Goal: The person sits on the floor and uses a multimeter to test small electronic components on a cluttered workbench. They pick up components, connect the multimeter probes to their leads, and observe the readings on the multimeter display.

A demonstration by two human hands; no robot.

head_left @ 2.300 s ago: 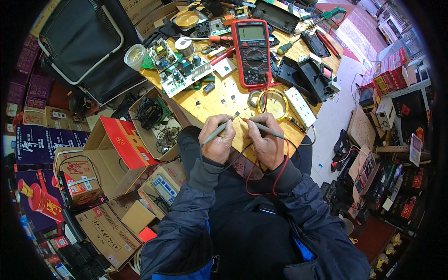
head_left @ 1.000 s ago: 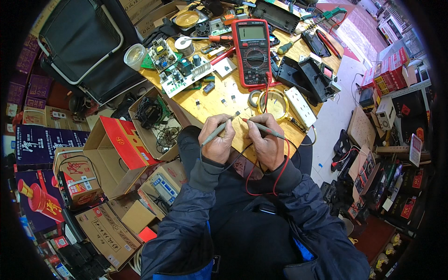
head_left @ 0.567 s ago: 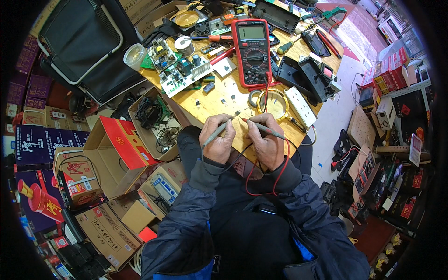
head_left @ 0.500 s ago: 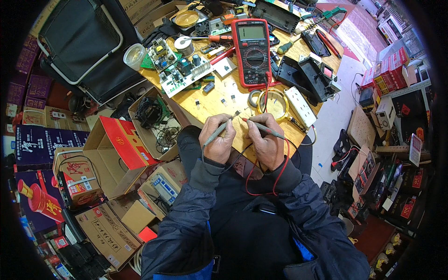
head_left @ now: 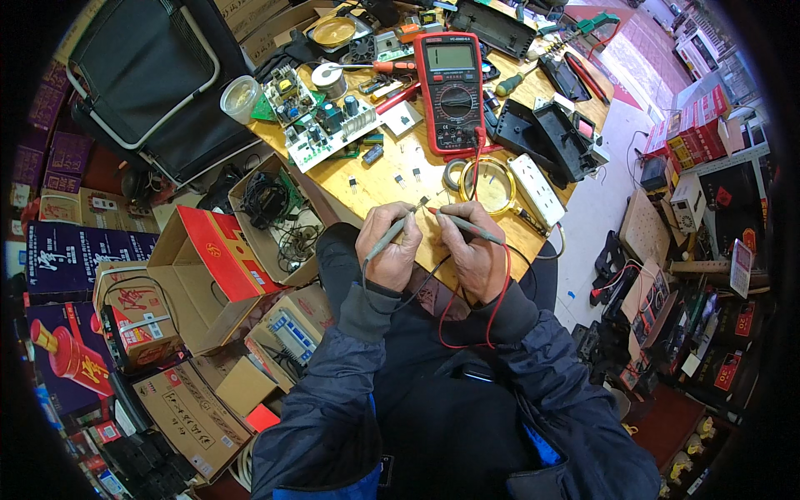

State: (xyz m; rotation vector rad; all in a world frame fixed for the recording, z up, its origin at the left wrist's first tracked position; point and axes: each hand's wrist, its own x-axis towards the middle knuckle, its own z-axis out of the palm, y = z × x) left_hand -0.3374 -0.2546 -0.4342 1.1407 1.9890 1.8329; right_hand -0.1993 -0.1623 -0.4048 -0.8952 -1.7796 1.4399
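My left hand (head_left: 388, 254) is closed round a grey test probe (head_left: 385, 242) with a black lead. Just past its fingertips is a small black transistor (head_left: 423, 201), apparently pinched there too. My right hand (head_left: 477, 260) grips the other test probe (head_left: 473, 229), red near the tip and joined to a red lead. That probe's tip is close to the transistor's legs; contact is too small to make out. Beyond both hands lies a red and black multimeter (head_left: 457, 100) with its display lit. Several more transistors (head_left: 353, 185) are on the wooden table (head_left: 329, 179).
Left of the multimeter are a circuit board (head_left: 333, 137) and a solder spool (head_left: 328, 80). A yellow-rimmed ring (head_left: 487, 187), a white power strip (head_left: 536, 192) and black plastic housings (head_left: 554, 137) stand to the right. Cardboard boxes (head_left: 200, 304) crowd the left side.
The right probe's tip has shifted slightly left and up, closer to the transistor. My left hand has hardly moved, and both hands keep their grip.
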